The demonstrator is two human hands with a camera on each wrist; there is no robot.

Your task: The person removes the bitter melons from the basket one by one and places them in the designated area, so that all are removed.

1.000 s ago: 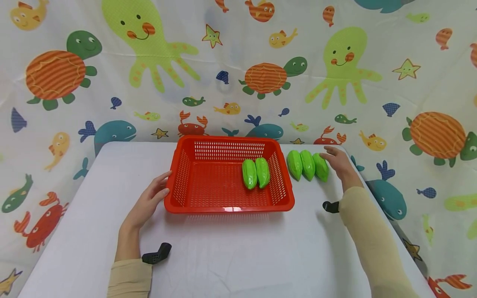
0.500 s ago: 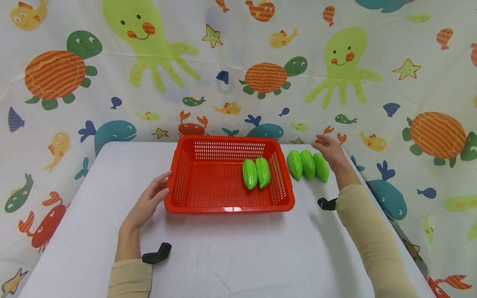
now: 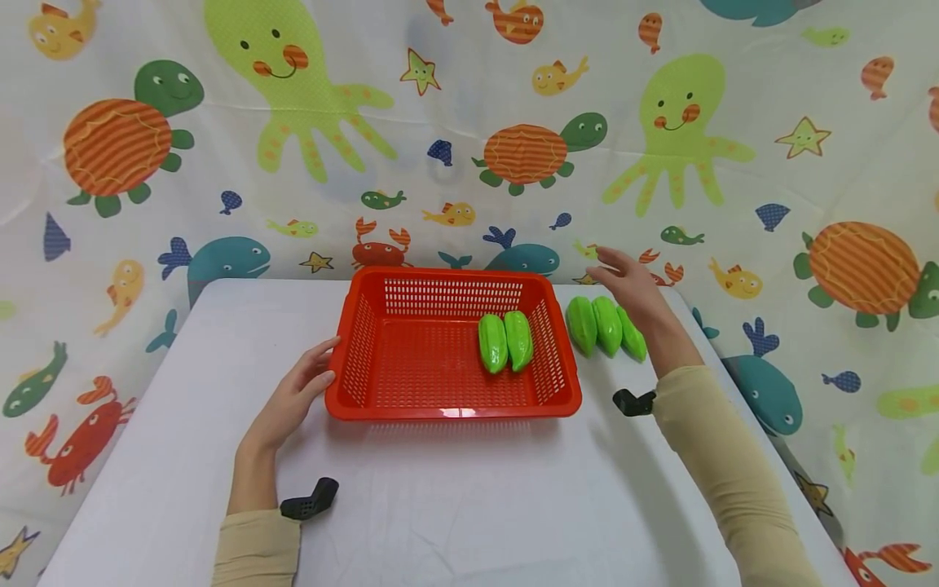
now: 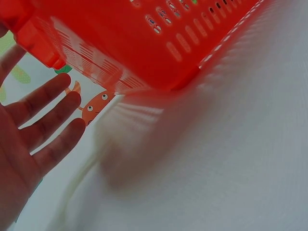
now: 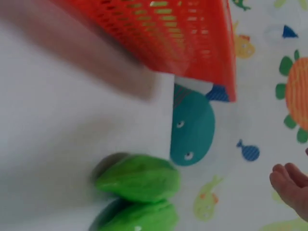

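Note:
My left hand (image 3: 293,391) is at the left rim of a red plastic basket (image 3: 452,413), its fingertips right at the edge. In the left wrist view several of its fingers (image 4: 50,125) are spread and fairly straight beside the basket wall. Two glossy green ridged fruits, like star fruit (image 3: 492,344), lie side by side inside the basket at its right. On the table to its right, three more green star fruit (image 3: 607,326) stand in a row. My right hand (image 3: 637,289) hovers above and behind that row, fingers loosely extended, holding nothing; its forearm partly covers the rightmost fruit.
The basket and fruit rest on a white table (image 3: 469,497). Behind and beside the table hangs a white curtain (image 3: 469,57) printed with sea animals. Each wrist carries a small black device, such as the right-hand one (image 3: 632,402).
My right hand has moved left and slightly up, from the rightmost loose fruit to over the row's far side. The left hand, basket and fruit stay in place.

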